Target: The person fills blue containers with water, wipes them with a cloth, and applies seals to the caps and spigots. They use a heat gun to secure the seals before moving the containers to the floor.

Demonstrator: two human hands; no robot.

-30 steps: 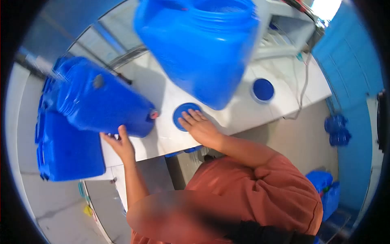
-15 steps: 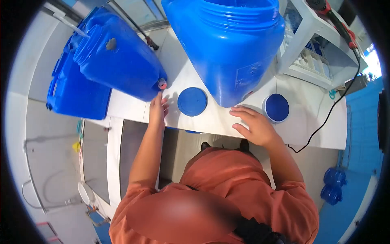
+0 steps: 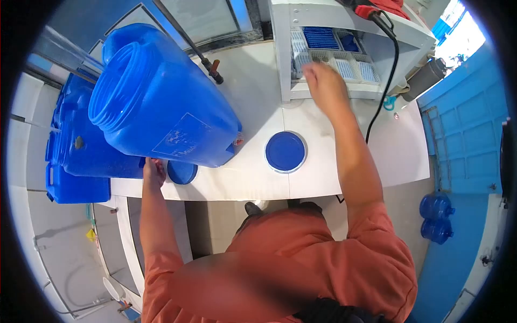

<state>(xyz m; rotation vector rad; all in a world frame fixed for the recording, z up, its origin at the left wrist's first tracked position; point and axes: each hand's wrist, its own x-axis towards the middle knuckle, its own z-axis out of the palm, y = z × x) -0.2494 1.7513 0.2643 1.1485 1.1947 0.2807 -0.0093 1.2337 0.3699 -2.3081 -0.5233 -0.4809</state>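
Note:
My left hand point(image 3: 154, 171) is at the front edge of the counter, fingers loosely bent, against the lower corner of a blue jerrycan point(image 3: 99, 145). Right beside it lies a flat blue lid point(image 3: 182, 171). A large open-mouthed blue jerrycan point(image 3: 177, 118) stands upright just past this lid. A second round blue lid point(image 3: 285, 152) with a pale rim rests on the counter to the right. Raised in front of the white shelf unit point(image 3: 285, 59), my right hand point(image 3: 327, 89) has its fingers curled in. Its palm is hidden from me.
Inside the shelf, white trays point(image 3: 339, 62) hold small blue and white pieces. A red-and-black corded tool point(image 3: 371, 13) lies on top, its black cable point(image 3: 392, 70) hanging over the counter point(image 3: 323, 167). A pipe with a tap point(image 3: 214, 69) stands behind. Blue water bottles point(image 3: 437, 218) lie at the right.
The view has swung to the right, so the jerrycans and lids appear further left. My right hand has risen from the counter edge to the shelf and curled its fingers. My left hand stays low by the lid.

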